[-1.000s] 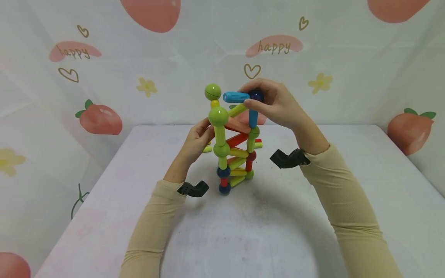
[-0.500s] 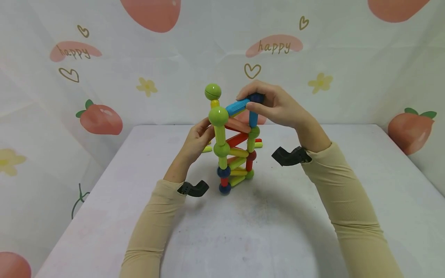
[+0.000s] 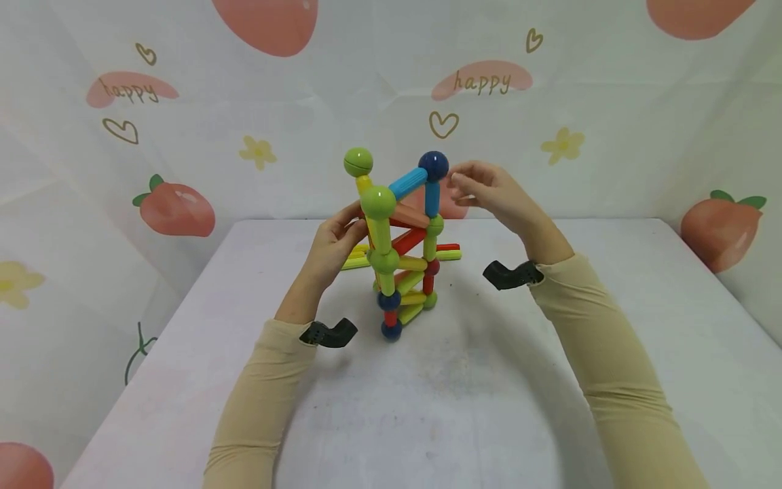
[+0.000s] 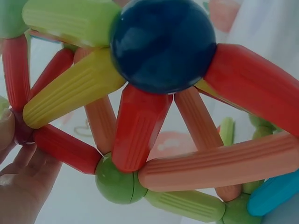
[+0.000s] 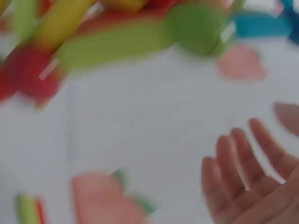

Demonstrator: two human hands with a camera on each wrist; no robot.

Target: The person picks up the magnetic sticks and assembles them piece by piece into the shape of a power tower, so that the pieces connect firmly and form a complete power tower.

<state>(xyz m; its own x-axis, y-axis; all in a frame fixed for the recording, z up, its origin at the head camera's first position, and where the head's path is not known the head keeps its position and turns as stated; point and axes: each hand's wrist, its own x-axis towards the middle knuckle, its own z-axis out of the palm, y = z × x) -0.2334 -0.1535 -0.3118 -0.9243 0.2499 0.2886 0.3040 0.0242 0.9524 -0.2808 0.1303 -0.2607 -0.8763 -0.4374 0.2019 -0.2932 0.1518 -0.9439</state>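
A tall tower of magnetic rods and balls (image 3: 383, 261) stands on the table. Its right column ends in a dark blue ball (image 3: 433, 166), from which a light blue rod (image 3: 408, 183) slopes to the near green ball (image 3: 378, 202). Another green ball (image 3: 358, 161) tops the far left corner. On the tower's left side my left hand (image 3: 332, 248) grips it; in the left wrist view, thumb and fingers close round a dark red ball (image 4: 22, 133). My right hand (image 3: 489, 190) is just right of the dark blue ball, holding nothing, its fingers spread in the right wrist view.
Behind the tower lie loose rods, yellow and green ones (image 3: 356, 261) on the left, a red rod (image 3: 449, 247) and a green one on the right. A printed cloth (image 3: 305, 102) hangs behind the white table (image 3: 519, 407).
The light blue rod has swung down onto the near green ball. My right hand has let go of the blue pieces and drawn right. The tower has turned and shifted left with my left hand.
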